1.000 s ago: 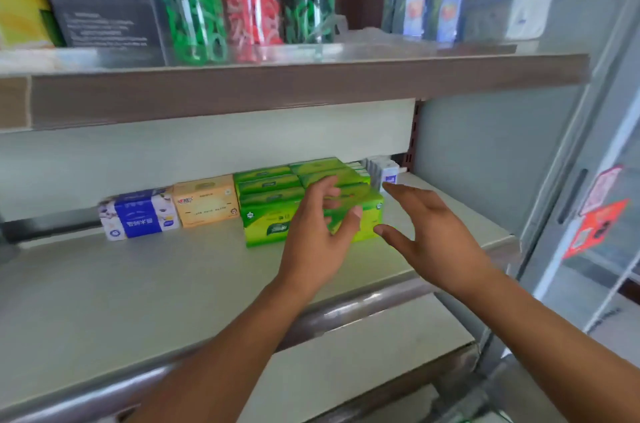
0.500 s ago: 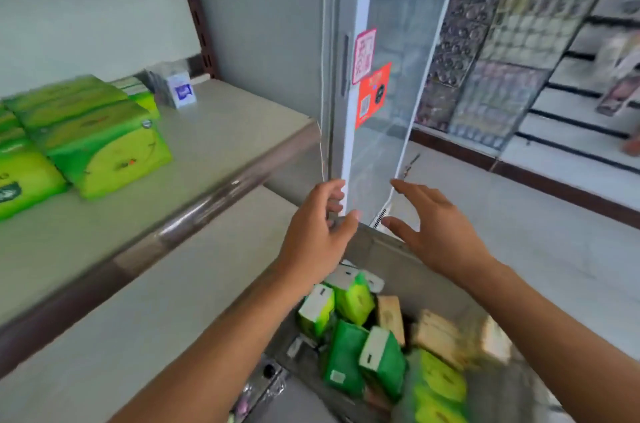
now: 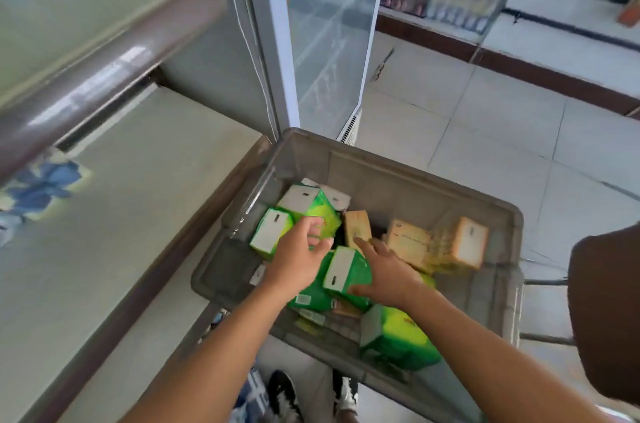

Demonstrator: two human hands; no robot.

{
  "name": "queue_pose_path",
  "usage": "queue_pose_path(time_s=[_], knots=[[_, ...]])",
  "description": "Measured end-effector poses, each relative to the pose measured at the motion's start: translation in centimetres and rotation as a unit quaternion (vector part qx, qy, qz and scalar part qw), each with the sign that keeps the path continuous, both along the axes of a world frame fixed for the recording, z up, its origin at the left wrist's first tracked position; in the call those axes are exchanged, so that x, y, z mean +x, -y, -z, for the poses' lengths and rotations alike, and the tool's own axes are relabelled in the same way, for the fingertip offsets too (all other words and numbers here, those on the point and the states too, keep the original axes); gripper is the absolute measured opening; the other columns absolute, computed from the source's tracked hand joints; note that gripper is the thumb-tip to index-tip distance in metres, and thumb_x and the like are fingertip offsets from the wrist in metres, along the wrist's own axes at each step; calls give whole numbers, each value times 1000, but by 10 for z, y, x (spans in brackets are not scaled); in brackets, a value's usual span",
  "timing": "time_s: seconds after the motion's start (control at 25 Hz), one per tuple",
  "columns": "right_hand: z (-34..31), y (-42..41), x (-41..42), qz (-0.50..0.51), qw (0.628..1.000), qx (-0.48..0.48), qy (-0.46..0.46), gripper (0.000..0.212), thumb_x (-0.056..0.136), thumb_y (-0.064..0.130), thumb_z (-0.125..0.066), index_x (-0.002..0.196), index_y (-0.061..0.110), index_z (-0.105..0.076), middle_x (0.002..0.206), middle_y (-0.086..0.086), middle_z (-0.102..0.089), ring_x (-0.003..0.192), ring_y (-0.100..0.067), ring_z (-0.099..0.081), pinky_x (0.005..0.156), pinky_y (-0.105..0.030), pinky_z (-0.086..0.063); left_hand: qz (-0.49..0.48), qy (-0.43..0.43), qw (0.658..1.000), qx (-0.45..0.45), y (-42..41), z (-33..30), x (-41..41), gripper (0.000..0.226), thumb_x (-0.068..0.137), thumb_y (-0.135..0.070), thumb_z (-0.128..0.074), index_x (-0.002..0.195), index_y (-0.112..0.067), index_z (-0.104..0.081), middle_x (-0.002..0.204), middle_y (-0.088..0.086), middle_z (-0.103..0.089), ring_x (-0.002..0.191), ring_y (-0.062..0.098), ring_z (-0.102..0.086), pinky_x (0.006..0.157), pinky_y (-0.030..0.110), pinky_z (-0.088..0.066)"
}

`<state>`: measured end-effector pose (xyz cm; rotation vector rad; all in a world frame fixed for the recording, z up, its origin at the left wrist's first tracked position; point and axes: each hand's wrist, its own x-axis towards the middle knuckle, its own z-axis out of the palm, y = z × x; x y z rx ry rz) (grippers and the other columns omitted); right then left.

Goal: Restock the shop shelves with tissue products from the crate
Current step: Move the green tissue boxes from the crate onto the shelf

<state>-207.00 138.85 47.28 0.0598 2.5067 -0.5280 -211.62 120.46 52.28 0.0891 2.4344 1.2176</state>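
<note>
A clear grey plastic crate (image 3: 388, 166) stands in front of me, holding several green tissue packs (image 3: 403, 341) and tan tissue packs (image 3: 408, 242). My left hand (image 3: 298, 260) is inside the crate, fingers spread, beside a green pack with a white end (image 3: 272, 232). My right hand (image 3: 384, 272) lies against another green pack (image 3: 346, 275), index finger stretched out and thumb under the pack. Neither hand is closed around a pack.
The shop shelves (image 3: 104, 52) run along the left, with a lower shelf (image 3: 121, 215) and a blue-patterned pack (image 3: 38, 187) at its left. A glass fridge door (image 3: 325, 42) stands behind the crate. A dark round object (image 3: 606, 312) sits at the right edge. My shoes (image 3: 284, 395) are below.
My view has swung from the shelf of green tissue packs down to the crate. Both hands have dropped from the shelf into the crate among the packs.
</note>
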Motion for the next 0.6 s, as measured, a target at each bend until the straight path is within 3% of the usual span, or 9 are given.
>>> queue_pose_path(time_s=[0.12, 0.16, 0.32, 0.44, 0.52, 0.6], knots=[[42, 18, -2, -44, 997, 52, 22, 114, 73, 61, -69, 150, 41, 12, 160, -3, 17, 148, -32, 1, 112, -51, -30, 0, 24, 1000, -5, 3, 16, 7, 40, 94, -29, -60, 132, -20, -49, 119, -6, -57, 104, 7, -57, 86, 23, -45], [51, 22, -3, -54, 996, 67, 23, 114, 73, 62, -69, 149, 42, 13, 160, -4, 20, 148, -32, 3, 112, -52, -29, -2, 26, 1000, -2, 5, 19, 9, 40, 94, -30, -59, 132, -21, -49, 119, -7, -56, 104, 7, -57, 85, 21, -44], [50, 21, -4, -29, 998, 48, -14, 102, 75, 49, -71, 151, 37, -4, 153, -11, -16, 136, -33, -29, 102, -43, -41, -16, 35, 999, 13, 13, 18, 12, 39, 94, -29, -59, 131, -21, -50, 118, -9, -57, 105, 4, -57, 83, 18, -43], [13, 2, -9, 142, 978, -154, -27, 92, 71, 42, -76, 143, 30, -21, 132, -5, -43, 114, -25, -50, 85, -35, -48, -27, 14, 999, 32, 21, 2, 7, 35, 95, -25, -59, 129, -20, -53, 117, -12, -58, 104, 1, -58, 81, 13, -43], [-24, -12, -14, 264, 911, -314, -43, 74, 72, 37, -79, 126, 24, -30, 113, -5, -54, 94, -21, -59, 73, -35, -53, -37, 4, 998, 59, 25, -12, 1, 33, 95, -22, -60, 127, -20, -56, 119, -13, -59, 102, -2, -59, 82, 12, -47], [-64, -20, -20, 319, 842, -435, -31, 69, 67, 44, -80, 117, 19, -40, 105, -12, -55, 85, -24, -57, 68, -40, -49, -40, -3, 996, 82, 26, -28, -5, 32, 93, -24, -62, 125, -25, -58, 122, -10, -62, 104, 0, -60, 93, 23, -50]])
